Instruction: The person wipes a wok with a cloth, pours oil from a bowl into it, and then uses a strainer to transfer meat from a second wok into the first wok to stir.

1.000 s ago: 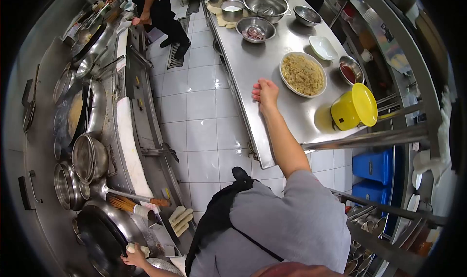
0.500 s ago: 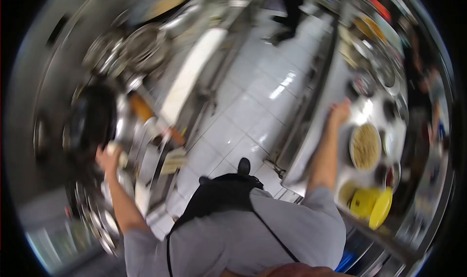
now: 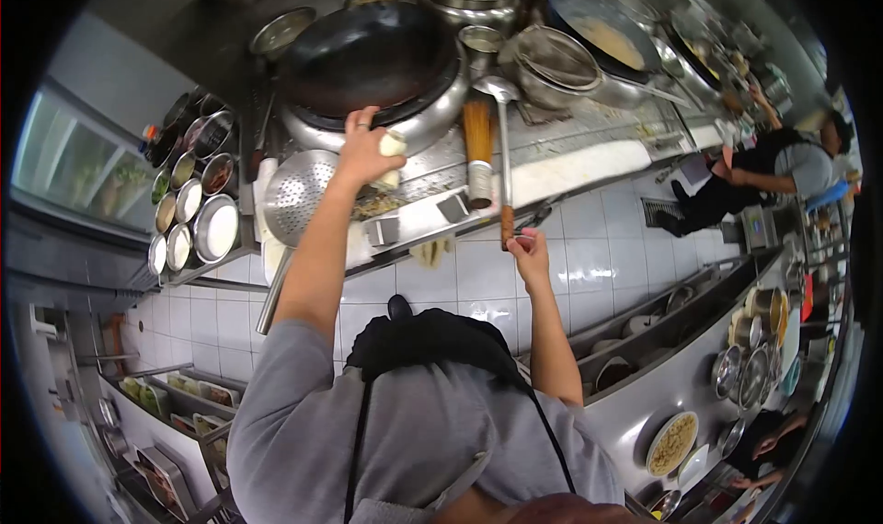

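Two grips: my left hand (image 3: 363,158) clutches a cloth (image 3: 393,147) beside the wok (image 3: 368,57); my right hand (image 3: 530,259) pinches the ladle (image 3: 507,218). I'd keep cloth between fingers and rim.

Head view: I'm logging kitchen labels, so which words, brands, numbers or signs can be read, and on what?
No text can be read anywhere.
Wok: none legible.
Brush: none legible.
Ladle: none legible.
Orange-topped item at the left: too small and blurred to tell whether it bears a label.
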A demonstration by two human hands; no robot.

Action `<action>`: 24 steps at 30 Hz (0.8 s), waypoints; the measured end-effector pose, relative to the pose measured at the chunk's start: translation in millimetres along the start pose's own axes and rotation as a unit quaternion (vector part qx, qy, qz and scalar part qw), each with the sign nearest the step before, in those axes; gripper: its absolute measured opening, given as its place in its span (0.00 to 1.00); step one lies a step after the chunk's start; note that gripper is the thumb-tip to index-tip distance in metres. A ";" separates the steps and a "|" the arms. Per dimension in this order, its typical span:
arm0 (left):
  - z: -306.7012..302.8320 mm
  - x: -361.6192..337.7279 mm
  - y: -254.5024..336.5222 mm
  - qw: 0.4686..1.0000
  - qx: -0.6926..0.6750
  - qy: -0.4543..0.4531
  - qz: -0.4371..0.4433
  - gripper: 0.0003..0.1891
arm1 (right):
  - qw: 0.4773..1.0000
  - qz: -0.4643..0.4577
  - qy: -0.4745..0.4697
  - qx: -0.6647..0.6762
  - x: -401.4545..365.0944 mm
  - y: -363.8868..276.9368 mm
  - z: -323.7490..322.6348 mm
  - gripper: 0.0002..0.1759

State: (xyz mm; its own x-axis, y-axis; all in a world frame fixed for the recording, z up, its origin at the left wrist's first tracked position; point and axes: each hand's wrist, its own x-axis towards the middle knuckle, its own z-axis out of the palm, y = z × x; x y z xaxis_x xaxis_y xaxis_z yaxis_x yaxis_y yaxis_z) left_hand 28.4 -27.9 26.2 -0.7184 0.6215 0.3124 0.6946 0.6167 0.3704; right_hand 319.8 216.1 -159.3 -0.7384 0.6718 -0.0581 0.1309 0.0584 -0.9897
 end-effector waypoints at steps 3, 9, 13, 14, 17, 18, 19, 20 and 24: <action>-4.2 -1.4 -18.7 0.999 -0.036 -0.013 0.025 0.27 | 0.994 0.107 -0.032 0.014 23.4 -39.9 34.3 0.27; -13.1 -0.2 -40.8 0.991 -0.123 -0.018 0.056 0.28 | 0.983 0.157 -0.003 -0.091 39.7 -97.4 39.0 0.10; -13.1 4.7 -40.8 0.993 -0.114 -0.014 0.038 0.28 | 0.981 0.144 0.042 -0.122 31.9 -81.1 31.4 0.13; -18.2 5.9 -39.4 0.995 -0.100 -0.017 0.022 0.29 | 0.981 0.131 0.055 -0.132 31.6 -77.3 33.8 0.14; -16.6 10.6 -44.6 0.994 -0.103 0.035 0.024 0.34 | 0.975 0.068 0.198 0.070 32.1 -5.1 3.3 0.21; -14.1 12.1 -45.8 0.990 -0.130 0.056 0.013 0.34 | 0.939 0.165 0.292 0.082 16.8 2.9 -3.1 0.23; -10.5 13.2 -48.4 0.986 -0.156 0.062 0.009 0.35 | 0.907 0.262 0.306 0.126 8.5 32.8 -20.2 0.20; -8.2 14.4 -50.1 0.981 -0.180 0.069 0.006 0.36 | 0.931 0.252 0.256 0.064 0.3 90.9 -34.5 0.17; -18.3 17.2 -36.0 0.987 -0.155 0.040 -0.015 0.36 | 0.883 0.433 0.106 0.147 16.0 145.1 27.6 0.25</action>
State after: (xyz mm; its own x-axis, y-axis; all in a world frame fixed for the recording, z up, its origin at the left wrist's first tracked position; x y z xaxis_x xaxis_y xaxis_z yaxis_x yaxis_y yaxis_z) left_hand -9.7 -48.3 34.2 -0.7482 0.5566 0.3611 0.6366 0.4488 0.6272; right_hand 308.7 214.9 -307.4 -0.3005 0.4948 -0.8154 0.3852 -0.7191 -0.5783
